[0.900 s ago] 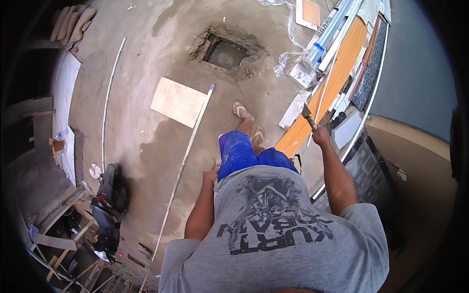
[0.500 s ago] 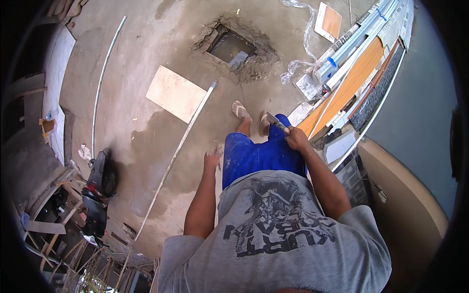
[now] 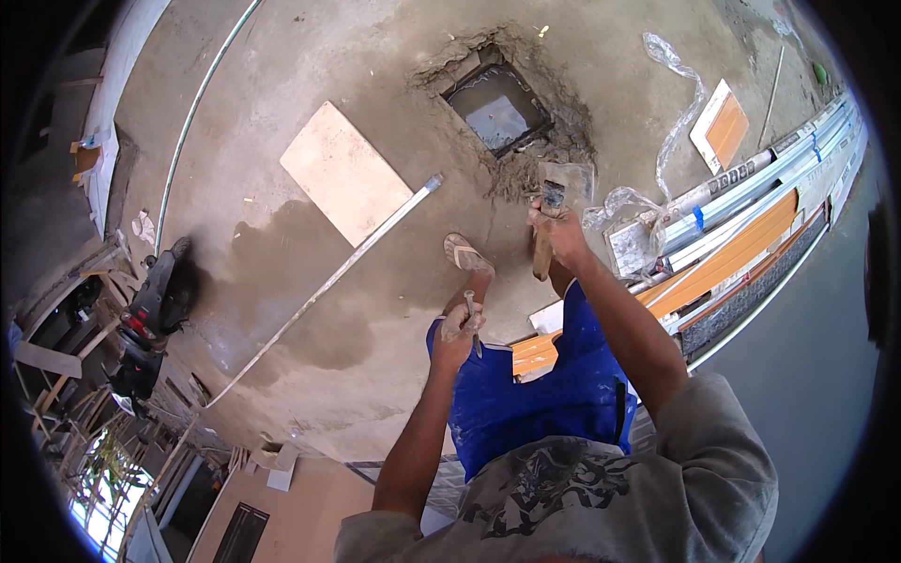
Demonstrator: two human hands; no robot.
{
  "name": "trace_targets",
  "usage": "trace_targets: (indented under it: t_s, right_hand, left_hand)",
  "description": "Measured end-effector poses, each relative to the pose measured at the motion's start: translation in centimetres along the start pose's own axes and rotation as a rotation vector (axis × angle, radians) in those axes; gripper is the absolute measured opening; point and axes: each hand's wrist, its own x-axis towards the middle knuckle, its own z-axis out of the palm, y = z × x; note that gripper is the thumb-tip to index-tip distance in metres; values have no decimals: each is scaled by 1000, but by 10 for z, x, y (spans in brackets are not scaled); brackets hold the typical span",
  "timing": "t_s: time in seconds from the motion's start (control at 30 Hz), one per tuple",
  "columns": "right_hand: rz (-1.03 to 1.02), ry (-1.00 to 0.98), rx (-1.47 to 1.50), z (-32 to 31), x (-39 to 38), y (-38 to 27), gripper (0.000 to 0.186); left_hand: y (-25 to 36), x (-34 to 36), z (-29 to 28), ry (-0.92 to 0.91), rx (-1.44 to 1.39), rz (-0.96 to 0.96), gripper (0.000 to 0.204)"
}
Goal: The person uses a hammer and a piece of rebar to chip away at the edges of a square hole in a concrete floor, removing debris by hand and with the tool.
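Observation:
My left hand (image 3: 457,333) is closed around a slim metal chisel (image 3: 470,305), held upright over the blue shorts at my front. My right hand (image 3: 566,233) grips a hammer-like tool (image 3: 542,255) with a metal head and a pale, dirty handle, just ahead of my right leg. Beyond my hands is a square pit (image 3: 497,113) with murky water and a rough, muddy rim. A pale board (image 3: 343,169) lies on the concrete left of the pit, with a long pipe (image 3: 349,265) along its near edge. My left sandaled foot (image 3: 467,258) shows between the pipe and my right hand.
Stacked panels, pipes and planks (image 3: 723,263) line the right side beside crumpled clear plastic (image 3: 685,75). A dark scooter (image 3: 150,319) stands at left near scrap wood (image 3: 66,375). A thin pipe (image 3: 192,113) lies on the floor (image 3: 216,188) at far left.
The view has swung, shifting the pit rightward. Both hands have risen forward, the right tool turned with its handle downward. My feet have shifted, the right now mostly hidden.

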Motion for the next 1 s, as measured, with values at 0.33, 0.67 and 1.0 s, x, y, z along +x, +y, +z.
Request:
trace_targets:
  t_s: [0.33, 0.67, 1.0]
  right_hand:
    - [-442, -31, -67, 86, 199, 36, 24]
    - [-486, -216, -404, 98, 332, 303, 17]
    - [-589, 96, -530, 100, 332, 320, 31]
  left_hand:
    - [-49, 218, -4, 1, 419, 281, 28]
    - [-41, 254, -22, -618, 969, 483, 31]
    - [-2, 255, -21, -530, 1047, 904, 22]
